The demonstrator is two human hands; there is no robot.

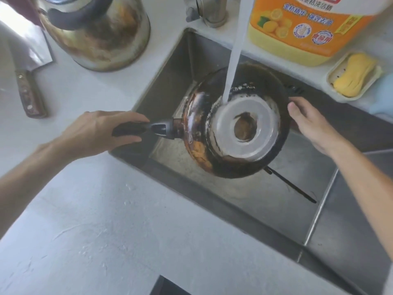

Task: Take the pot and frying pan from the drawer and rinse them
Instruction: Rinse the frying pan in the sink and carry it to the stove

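Two bare hands work over a steel sink set into a pale counter. A blackened frying pan is held above the basin, tipped so that its scorched underside faces up towards the camera, with a pale metal disc at its middle. Its handle runs out to the left, roughly level, so the pan's long axis lies left to right across the sink.

The left hand grips that handle, fingers and thumb curled right round it; it carries the pan's weight. The right hand is at the pan's far right rim, fingers fairly straight and resting against the edge, steadying rather than clasping. How firmly it presses cannot be told.

A stream of water falls from the tap at the top and strikes the upper left part of the pan's base. The rinse looks to be under way on the underside; turning the pan would hinge on the left wrist.

A thin dark handle shows beneath the pan, perhaps the pot's; the rest is hidden.
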